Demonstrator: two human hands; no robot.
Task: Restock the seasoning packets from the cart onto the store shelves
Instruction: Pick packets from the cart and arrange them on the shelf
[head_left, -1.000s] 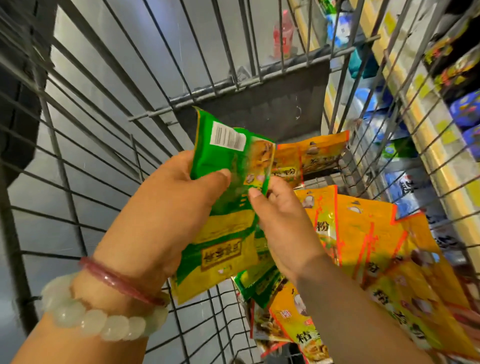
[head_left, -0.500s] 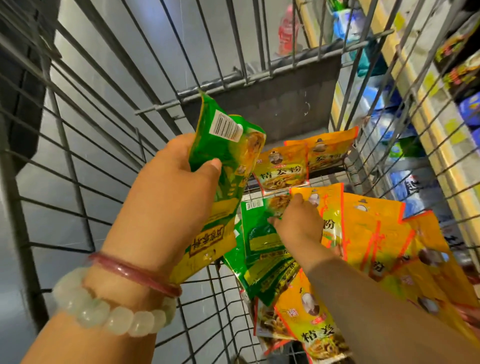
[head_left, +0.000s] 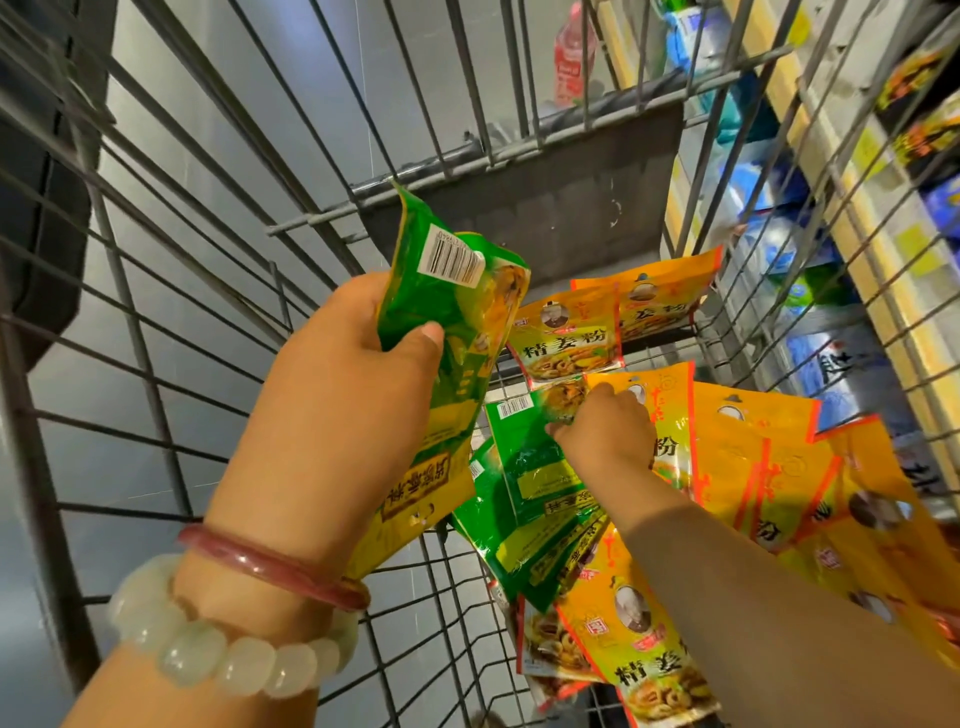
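Two bare arms reach forward, one hand high and one hand low.

The left hand (head_left: 353, 374) is up on the left side, near the camera. Its thumb is pressed flat on the front of a green packet (head_left: 457, 312) and its fingers are curled behind it, so it holds the packet upright. The left wrist has two bracelets on it. The right arm comes in from the near right and stretches far down. The right hand (head_left: 608, 436) is turned palm down, and its fingertips (head_left: 558, 431) touch the top of another green packet (head_left: 524, 462).
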